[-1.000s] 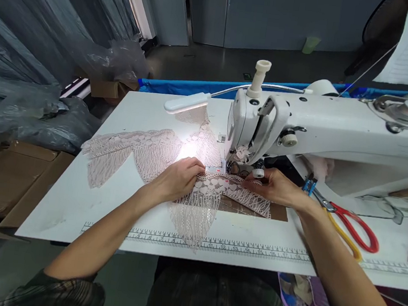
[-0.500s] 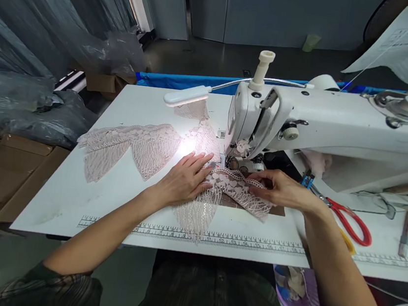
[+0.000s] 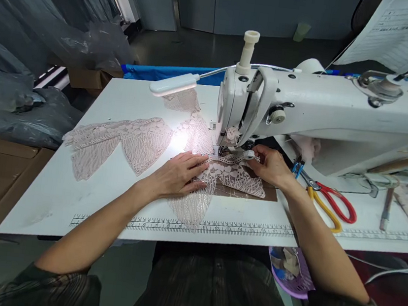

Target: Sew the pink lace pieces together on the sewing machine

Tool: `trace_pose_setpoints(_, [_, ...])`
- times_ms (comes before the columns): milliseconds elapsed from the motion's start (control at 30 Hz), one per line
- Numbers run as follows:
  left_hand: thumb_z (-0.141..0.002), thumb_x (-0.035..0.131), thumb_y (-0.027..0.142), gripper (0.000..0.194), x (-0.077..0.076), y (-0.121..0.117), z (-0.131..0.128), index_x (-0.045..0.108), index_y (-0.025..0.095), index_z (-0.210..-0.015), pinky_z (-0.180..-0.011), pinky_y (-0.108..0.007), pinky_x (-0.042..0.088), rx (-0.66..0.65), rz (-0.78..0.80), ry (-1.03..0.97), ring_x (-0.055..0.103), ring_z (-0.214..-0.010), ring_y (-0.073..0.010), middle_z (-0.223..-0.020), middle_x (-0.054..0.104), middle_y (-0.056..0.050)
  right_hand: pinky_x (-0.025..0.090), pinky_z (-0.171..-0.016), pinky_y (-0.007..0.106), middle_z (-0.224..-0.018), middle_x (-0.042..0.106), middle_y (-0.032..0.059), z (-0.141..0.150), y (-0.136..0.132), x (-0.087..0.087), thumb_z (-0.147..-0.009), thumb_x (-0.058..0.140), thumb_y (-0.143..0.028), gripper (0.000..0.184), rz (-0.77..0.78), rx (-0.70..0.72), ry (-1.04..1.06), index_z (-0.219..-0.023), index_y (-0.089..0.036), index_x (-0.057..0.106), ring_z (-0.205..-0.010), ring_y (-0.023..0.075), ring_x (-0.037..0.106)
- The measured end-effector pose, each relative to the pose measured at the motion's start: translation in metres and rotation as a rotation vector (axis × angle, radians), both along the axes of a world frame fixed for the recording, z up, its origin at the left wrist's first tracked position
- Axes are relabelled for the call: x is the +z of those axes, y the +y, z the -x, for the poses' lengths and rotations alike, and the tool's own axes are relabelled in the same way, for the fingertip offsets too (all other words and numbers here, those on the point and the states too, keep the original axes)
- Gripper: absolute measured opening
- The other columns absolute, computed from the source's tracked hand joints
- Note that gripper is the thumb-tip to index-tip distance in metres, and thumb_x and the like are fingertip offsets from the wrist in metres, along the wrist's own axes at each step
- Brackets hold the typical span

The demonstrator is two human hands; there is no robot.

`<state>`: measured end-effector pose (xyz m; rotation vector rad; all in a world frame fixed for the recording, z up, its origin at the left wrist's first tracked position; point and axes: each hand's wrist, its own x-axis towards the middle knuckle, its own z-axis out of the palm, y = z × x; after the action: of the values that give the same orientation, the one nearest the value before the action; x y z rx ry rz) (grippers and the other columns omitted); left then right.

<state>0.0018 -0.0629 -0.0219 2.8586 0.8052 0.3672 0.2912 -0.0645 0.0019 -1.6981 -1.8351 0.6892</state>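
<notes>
My left hand lies flat, fingers stretched out, on the pale pink lace just left of the needle area. Close to the right of the presser foot, my right hand pinches the scalloped upper edge of the lace between thumb and fingers. The white sewing machine stands over the lace, its needle partly hidden behind the machine head. More of the lace spreads leftward in pointed panels and up behind the lamp. Under the right-hand part of the lace shows a brown plate.
A lit white lamp hangs over the lace. Red and yellow handled scissors lie right of my right wrist. A printed ruler strip runs along the front of the white table. Below it sits a purple basket; cardboard boxes stand left.
My right hand has moved inward and away from me, up to the presser foot, with the lace edge in its fingers. My left hand stays flat on the lace. The view has shifted slightly.
</notes>
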Motion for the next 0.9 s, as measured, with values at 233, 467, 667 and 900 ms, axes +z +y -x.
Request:
trace_pose_setpoints(233, [-0.097,0.048,0.052,0.052,0.005,-0.005,-0.006,0.05,0.016,-0.136,-0.111,-0.063,0.034,0.055,0.047,-0.043,0.042,-0.136,-0.0365,-0.15,0.043,-0.018,0.029,-0.054,0.026,-0.066,0.051,-0.0017,-0.006,-0.002,-0.004,-0.081,0.061,-0.048,0.031,0.116,0.173,0.379,-0.079,-0.017,0.06,-0.059,0.0096,0.04])
trace_pose_setpoints(467, [-0.097,0.035,0.064,0.065,0.025,-0.018,-0.018,0.061,0.009,-0.12,-0.064,-0.035,0.058,0.311,0.908,-0.582,0.067,-0.074,-0.0204,-0.093,0.069,-0.014,0.041,-0.053,0.023,-0.071,0.056,-0.001,0.028,-0.017,0.004,-0.076,0.071,-0.053,0.038,0.414,0.274,0.765,-0.079,-0.018,0.058,-0.061,0.0088,0.05])
trace_pose_setpoints(667, [-0.086,0.052,0.071,0.074,0.034,-0.012,-0.008,0.055,0.01,-0.128,-0.067,-0.034,0.055,0.527,1.271,-0.641,0.068,-0.076,-0.0224,-0.096,0.069,-0.014,0.054,-0.08,0.031,-0.103,0.068,0.0079,0.054,-0.032,0.014,-0.09,0.059,-0.045,0.039,0.408,0.412,0.83,-0.117,-0.017,0.058,-0.091,0.0157,0.066])
trace_pose_setpoints(900, [-0.081,0.075,0.034,0.054,0.031,-0.002,-0.008,0.054,0.011,-0.125,-0.053,-0.025,0.048,0.523,1.114,-0.521,0.059,-0.056,-0.0107,-0.078,0.059,-0.001,0.05,-0.078,0.034,-0.098,0.067,0.0095,0.051,-0.077,0.003,-0.093,0.056,-0.034,0.022,-0.126,0.508,0.121,-0.103,-0.016,0.064,-0.089,0.0193,0.062])
